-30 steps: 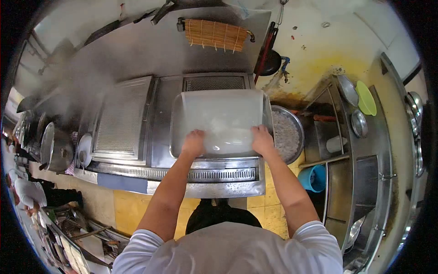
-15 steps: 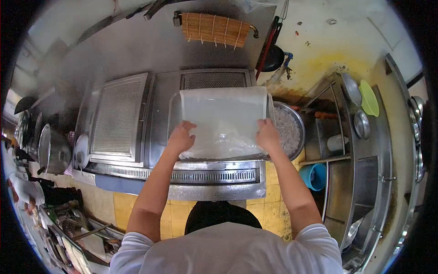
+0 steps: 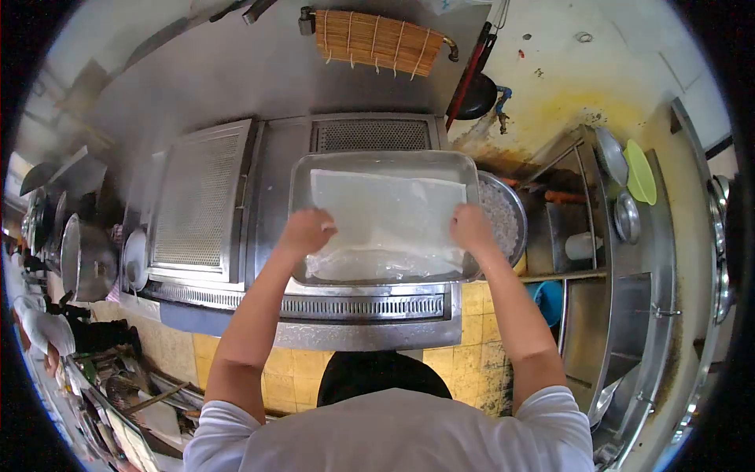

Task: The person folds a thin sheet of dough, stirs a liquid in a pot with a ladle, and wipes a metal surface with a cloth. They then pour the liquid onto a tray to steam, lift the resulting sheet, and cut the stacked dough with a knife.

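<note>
Two hands (image 3: 307, 233), one sheet (image 3: 385, 211), one tray (image 3: 393, 163).

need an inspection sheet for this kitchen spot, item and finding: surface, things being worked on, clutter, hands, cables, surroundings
Surface: steel counter, with a perforated panel left of the tray.
Job's things: tray on the counter; pale sheet lying in it, rumpled along its near edge.
Clutter: bowl of whitish bits right of the tray; pot far left.
Hands: left hand and right hand at opposite sides of the sheet, fingers curled; grip unclear.
Cables: nothing seen.
Surroundings: slatted mat hung at the back; stained wall; blue bucket at right; another person far left.
</note>
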A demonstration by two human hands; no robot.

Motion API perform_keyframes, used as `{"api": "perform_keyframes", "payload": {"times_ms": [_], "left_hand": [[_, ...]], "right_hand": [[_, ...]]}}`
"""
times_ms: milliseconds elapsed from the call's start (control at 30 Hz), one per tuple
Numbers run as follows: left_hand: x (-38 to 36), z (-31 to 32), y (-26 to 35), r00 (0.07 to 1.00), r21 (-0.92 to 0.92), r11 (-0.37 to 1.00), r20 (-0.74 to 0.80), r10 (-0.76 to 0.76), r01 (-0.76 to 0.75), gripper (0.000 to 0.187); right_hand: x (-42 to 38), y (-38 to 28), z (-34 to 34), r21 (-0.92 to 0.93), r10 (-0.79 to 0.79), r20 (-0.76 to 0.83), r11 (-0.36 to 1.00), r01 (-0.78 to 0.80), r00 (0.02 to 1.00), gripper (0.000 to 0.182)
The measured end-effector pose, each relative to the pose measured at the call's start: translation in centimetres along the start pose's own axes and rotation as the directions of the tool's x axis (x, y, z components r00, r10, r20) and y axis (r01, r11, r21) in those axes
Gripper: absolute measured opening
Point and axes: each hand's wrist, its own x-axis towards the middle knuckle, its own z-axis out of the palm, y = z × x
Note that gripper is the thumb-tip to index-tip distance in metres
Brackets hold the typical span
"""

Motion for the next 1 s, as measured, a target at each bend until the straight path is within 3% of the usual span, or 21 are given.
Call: {"api": "perform_keyframes", "payload": {"times_ms": [67, 167, 233, 367, 433, 533, 633, 733, 833, 867, 933, 1000], "left_hand": [[4.8, 2.7, -3.1, 0.956, 0.046, 0.996, -0.279, 0.085, -0.075, 0.024], [10.7, 3.9, -3.8, 0.920, 0.081, 0.991, -0.371, 0.130, -0.107, 0.026], [13.0, 3.9, -4.0, 0.983, 0.200, 0.979, -0.174, 0.065, -0.030, 0.026], [14.6, 3.3, -4.2, 0.993, 0.383, 0.924, 0.113, -0.041, -0.006, 0.025], [14.4, 3.4, -5.1, 0.996, 0.382, 0.924, 0.085, -0.016, -0.018, 0.025], [12.9, 2.3, -5.9, 0.999, 0.390, 0.921, 0.050, -0.015, -0.005, 0.023], [10.7, 0.2, -6.3, 0.999, 0.321, 0.947, -0.035, -0.001, 0.012, 0.019], [7.9, -2.0, -6.1, 0.986, 0.077, 0.997, -0.167, -0.011, 0.024, 0.017], [4.2, -4.6, -4.3, 0.946, -0.235, 0.970, -0.295, -0.136, 0.066, 0.022], [3.1, -5.5, -3.7, 0.924, -0.336, 0.939, -0.328, -0.195, 0.079, 0.024], [1.4, -6.9, -3.6, 0.910, -0.536, 0.840, -0.302, -0.283, 0.083, 0.026], [-0.5, -9.0, -2.8, 0.891, -0.655, 0.754, -0.318, -0.324, 0.040, 0.028]], "right_hand": [[2.9, -0.4, -0.5, 0.051, -0.071, -0.156, 0.996, 0.080, 0.985, 0.027], [7.3, -1.2, 0.9, 0.008, -0.188, -0.276, 0.980, 0.198, 0.943, 0.028], [9.1, -1.5, 2.0, -0.137, -0.282, -0.258, 0.958, 0.254, 0.924, 0.028], [11.0, -1.2, 2.4, -0.267, -0.149, 0.109, 0.948, 0.173, 0.983, 0.026], [11.1, -0.5, 1.9, -0.366, -0.146, 0.210, 0.905, 0.216, 0.967, 0.026], [9.0, 0.5, 1.3, -0.406, -0.338, 0.020, 0.857, 0.317, 0.941, 0.023], [6.9, 1.5, -0.6, -0.543, -0.336, -0.031, 0.797, 0.266, 0.941, 0.019], [4.0, 1.7, -3.6, -0.375, -0.301, -0.261, 0.907, 0.191, 0.917, 0.015], [2.0, 2.7, -6.3, -0.038, -0.251, -0.448, 0.964, 0.262, 0.858, 0.011], [1.2, 2.7, -7.4, 0.186, -0.161, -0.449, 0.945, 0.268, 0.879, 0.010], [-1.4, 1.6, -10.9, 0.597, -0.006, -0.384, 0.761, 0.253, 0.923, 0.009], [-2.5, 1.3, -13.1, 0.757, 0.031, -0.341, 0.601, 0.256, 0.939, 0.013]]}}
